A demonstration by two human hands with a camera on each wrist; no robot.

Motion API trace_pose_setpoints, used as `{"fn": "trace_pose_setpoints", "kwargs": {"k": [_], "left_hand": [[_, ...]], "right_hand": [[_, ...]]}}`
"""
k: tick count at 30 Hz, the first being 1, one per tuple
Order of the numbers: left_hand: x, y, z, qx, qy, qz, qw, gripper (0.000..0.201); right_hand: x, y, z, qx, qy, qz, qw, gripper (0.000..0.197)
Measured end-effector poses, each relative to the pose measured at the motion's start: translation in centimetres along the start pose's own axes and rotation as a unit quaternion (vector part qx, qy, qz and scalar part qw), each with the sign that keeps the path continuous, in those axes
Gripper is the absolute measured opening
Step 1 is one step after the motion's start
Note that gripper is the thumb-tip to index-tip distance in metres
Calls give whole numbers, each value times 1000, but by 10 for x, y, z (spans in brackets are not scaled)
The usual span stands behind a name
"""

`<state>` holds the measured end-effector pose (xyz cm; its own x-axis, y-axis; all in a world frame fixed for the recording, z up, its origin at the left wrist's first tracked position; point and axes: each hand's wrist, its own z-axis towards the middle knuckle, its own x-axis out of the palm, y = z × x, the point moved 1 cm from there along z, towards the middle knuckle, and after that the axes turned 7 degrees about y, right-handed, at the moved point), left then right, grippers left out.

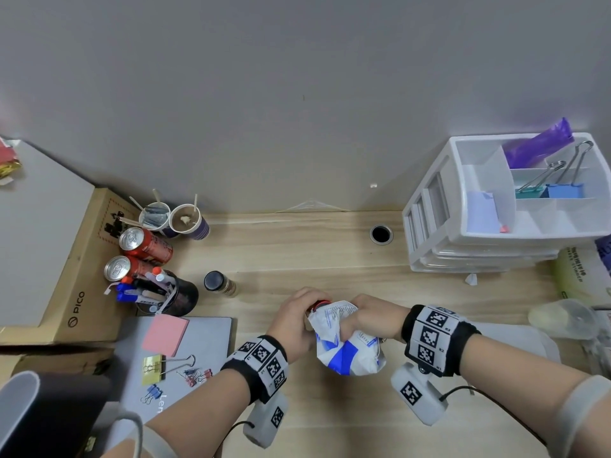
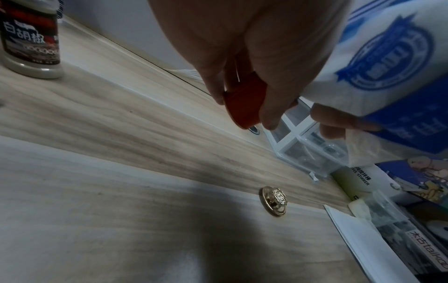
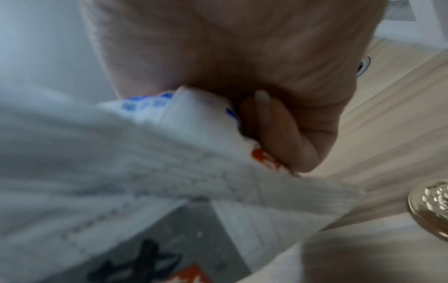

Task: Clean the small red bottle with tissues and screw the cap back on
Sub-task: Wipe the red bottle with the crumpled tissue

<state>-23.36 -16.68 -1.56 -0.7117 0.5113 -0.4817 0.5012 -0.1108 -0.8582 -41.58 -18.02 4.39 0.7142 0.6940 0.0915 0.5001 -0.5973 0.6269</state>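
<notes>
My left hand (image 1: 299,317) holds the small red bottle (image 1: 320,305) above the desk, fingers curled round it. In the left wrist view the red bottle (image 2: 244,92) sits between the thumb and fingers of my left hand (image 2: 243,111). My right hand (image 1: 358,320) grips the crumpled top of a white and blue tissue pack (image 1: 347,348), which is pressed against the bottle. The right wrist view shows the tissue pack (image 3: 169,172) bunched under my curled fingers (image 3: 278,134). A round gold cap (image 2: 274,203) lies loose on the desk below the hands.
A dark-capped pepper bottle (image 1: 220,284), a pen holder (image 1: 175,297) and two red cans (image 1: 145,246) stand at the left. A grey laptop (image 1: 198,345) with binder clips lies front left. A white drawer organiser (image 1: 463,233) and a plastic cup (image 1: 562,317) are at the right.
</notes>
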Motion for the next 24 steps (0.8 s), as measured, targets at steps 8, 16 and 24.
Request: {"fn": "trace_pose_setpoints", "kwargs": {"k": [8, 16, 24], "left_hand": [[3, 1, 3, -8, -12, -21, 1000, 39], [3, 1, 6, -4, -6, -15, 1000, 42], [3, 0, 5, 0, -6, -12, 1000, 40]], "right_hand": [[-3, -3, 6, 26, 0, 52, 998, 8], [-6, -2, 5, 21, 5, 59, 998, 12], [-5, -3, 5, 28, 1, 56, 998, 12]]}}
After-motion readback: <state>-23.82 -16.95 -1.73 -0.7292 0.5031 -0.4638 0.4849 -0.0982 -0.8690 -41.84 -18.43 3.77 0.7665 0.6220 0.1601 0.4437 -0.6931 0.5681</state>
